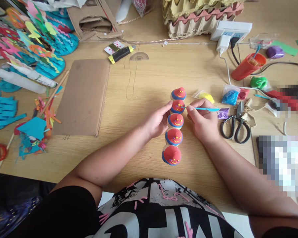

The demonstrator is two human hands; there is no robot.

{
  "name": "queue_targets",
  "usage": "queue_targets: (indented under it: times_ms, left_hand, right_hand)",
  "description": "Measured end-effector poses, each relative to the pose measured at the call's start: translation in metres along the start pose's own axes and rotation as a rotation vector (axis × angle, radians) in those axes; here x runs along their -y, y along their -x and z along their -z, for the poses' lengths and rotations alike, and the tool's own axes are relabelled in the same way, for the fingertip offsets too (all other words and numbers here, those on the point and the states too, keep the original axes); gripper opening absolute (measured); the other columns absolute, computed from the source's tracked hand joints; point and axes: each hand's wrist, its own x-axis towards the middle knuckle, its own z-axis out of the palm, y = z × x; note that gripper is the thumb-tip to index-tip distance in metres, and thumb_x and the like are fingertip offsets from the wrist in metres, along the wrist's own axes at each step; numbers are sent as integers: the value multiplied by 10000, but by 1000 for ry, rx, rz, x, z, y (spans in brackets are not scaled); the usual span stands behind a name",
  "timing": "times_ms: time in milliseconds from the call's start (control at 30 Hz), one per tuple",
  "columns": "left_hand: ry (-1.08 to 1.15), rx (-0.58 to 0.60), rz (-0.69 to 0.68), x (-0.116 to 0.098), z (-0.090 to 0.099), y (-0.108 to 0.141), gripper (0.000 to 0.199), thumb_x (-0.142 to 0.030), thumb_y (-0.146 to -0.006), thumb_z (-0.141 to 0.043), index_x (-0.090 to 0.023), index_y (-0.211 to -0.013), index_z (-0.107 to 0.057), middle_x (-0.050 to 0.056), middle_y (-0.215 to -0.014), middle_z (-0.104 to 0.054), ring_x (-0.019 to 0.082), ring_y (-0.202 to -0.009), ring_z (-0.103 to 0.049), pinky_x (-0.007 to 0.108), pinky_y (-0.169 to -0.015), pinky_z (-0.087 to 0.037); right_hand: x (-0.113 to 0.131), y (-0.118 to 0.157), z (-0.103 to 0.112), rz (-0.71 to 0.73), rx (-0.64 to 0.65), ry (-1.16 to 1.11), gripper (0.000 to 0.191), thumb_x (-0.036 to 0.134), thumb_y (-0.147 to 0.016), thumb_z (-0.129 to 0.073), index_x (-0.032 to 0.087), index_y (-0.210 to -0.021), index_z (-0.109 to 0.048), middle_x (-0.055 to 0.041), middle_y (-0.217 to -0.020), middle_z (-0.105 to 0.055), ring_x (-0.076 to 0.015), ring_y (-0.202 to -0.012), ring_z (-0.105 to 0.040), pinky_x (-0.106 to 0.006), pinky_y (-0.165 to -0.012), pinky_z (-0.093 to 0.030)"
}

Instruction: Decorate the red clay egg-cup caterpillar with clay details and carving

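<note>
A row of several joined cups, cut like an egg-carton strip (175,120), runs up the middle of the desk. Each cup is capped with red clay over a blue edge and carries a small face with a yellow smile. My left hand (158,120) grips the strip from its left side near the second cup from the far end, fingers partly hidden behind it. Pinched in my right hand (203,120) is a thin blue clay modelling tool (205,109). Its tip touches or nearly touches the face on that second cup.
Right of my hand lie black-handled scissors (236,127), bagged yellow clay (206,97) and blue clay (230,96), and an orange cup (248,66). A cardboard sheet (81,97), glue bottles (20,79) and paper scraps (32,132) are at left; egg trays (203,18) stand behind.
</note>
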Motion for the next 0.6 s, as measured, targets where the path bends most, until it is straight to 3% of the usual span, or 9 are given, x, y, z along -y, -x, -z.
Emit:
queue_targets:
  times_ms: [300, 600]
  left_hand:
    - [-106, 76, -73, 5, 8, -3, 361, -516, -985, -767, -177, -1105, -787, 63, -1071, -840, 184, -929, -791, 286, -832, -610]
    - [-129, 58, -82, 4, 5, 1, 382, -522, -968, -782, -169, -1114, -783, 89, -1120, -845, 196, -922, -792, 282, -808, -611]
  right_hand:
    - [11, 4, -5, 173, 46, 159, 456, 591, -884, -871, 237, -739, -623, 23, -687, -603, -108, -598, -492, -288, -533, -388]
    - [8, 3, -3, 173, 46, 221, 479, 640, -897, -836, 245, -754, -606, 32, -664, -568, -109, -574, -452, -286, -507, -368]
